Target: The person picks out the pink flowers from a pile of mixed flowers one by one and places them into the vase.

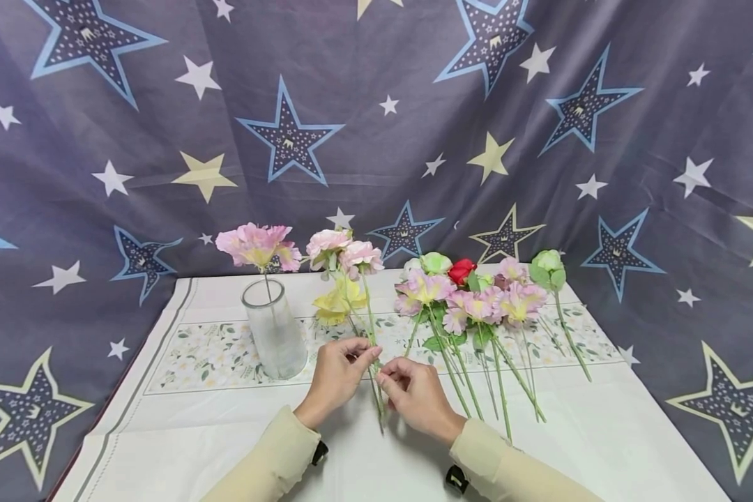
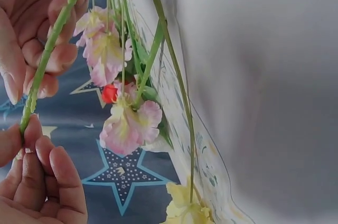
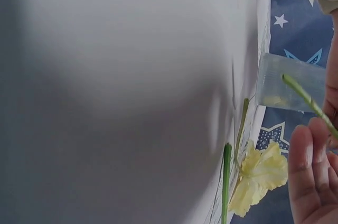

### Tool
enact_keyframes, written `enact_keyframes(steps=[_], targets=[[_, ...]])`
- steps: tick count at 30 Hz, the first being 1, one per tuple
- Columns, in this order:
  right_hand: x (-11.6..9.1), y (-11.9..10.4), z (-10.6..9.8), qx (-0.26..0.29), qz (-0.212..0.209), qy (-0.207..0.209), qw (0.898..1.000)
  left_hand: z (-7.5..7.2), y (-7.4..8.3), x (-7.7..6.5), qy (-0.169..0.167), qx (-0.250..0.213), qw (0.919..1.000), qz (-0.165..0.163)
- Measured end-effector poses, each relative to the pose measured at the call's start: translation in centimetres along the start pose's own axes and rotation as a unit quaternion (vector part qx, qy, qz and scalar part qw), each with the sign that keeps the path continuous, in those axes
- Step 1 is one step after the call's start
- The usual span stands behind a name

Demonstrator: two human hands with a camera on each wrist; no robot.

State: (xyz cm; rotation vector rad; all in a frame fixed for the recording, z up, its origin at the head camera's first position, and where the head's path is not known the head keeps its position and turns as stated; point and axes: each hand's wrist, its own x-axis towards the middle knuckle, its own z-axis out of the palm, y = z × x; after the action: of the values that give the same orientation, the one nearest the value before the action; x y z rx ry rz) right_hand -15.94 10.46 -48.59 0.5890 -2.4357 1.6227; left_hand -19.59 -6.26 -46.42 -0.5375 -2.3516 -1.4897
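Note:
My left hand (image 1: 339, 376) pinches the green stem of a pink artificial flower (image 1: 360, 256), whose ruffled blooms stand above the hands. My right hand (image 1: 417, 397) has its fingers curled loosely about the same stem, lower down. In the left wrist view, the notched stem (image 2: 50, 47) runs between both hands' fingers. Its cut end shows in the right wrist view. A yellow flower (image 1: 332, 303) lies on the table just beyond my left hand. To the left, a clear ribbed glass vase (image 1: 275, 341) holds one pink-and-yellow flower (image 1: 254, 245).
Several pink, red and green-white flowers (image 1: 477, 303) lie on the right of the table, stems toward me. One green-white flower (image 1: 548, 261) lies apart at the far right. A white cloth (image 1: 194, 432) with a floral band covers the table, and a starry curtain (image 1: 376, 153) hangs behind.

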Motion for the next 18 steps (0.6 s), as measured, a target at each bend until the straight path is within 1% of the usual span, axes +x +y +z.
enact_keyframes(steps=[4, 8, 11, 14, 18], targets=[[0.1, 0.2, -0.5, -0.012, 0.007, 0.021, 1.0, -0.2, 0.0, 0.0, 0.003, 0.0, 1.0, 0.004], [0.3, 0.5, -1.2, -0.063, 0.008, 0.058, 0.996, -0.5, 0.1, 0.0, 0.005, -0.002, 1.0, 0.007], [0.4, 0.6, -1.7, -0.088, 0.007, 0.079, 0.993, -0.8, 0.1, 0.0, 0.009, -0.002, 0.9998, 0.015], [0.4, 0.7, -2.1, -0.097, 0.008, 0.086, 0.992, -1.2, 0.2, 0.1, 0.015, -0.001, 0.9994, 0.03], [0.3, 0.8, -2.5, -0.101, 0.018, 0.085, 0.991, -1.7, 0.4, 0.2, 0.022, -0.002, 0.9986, 0.049]])
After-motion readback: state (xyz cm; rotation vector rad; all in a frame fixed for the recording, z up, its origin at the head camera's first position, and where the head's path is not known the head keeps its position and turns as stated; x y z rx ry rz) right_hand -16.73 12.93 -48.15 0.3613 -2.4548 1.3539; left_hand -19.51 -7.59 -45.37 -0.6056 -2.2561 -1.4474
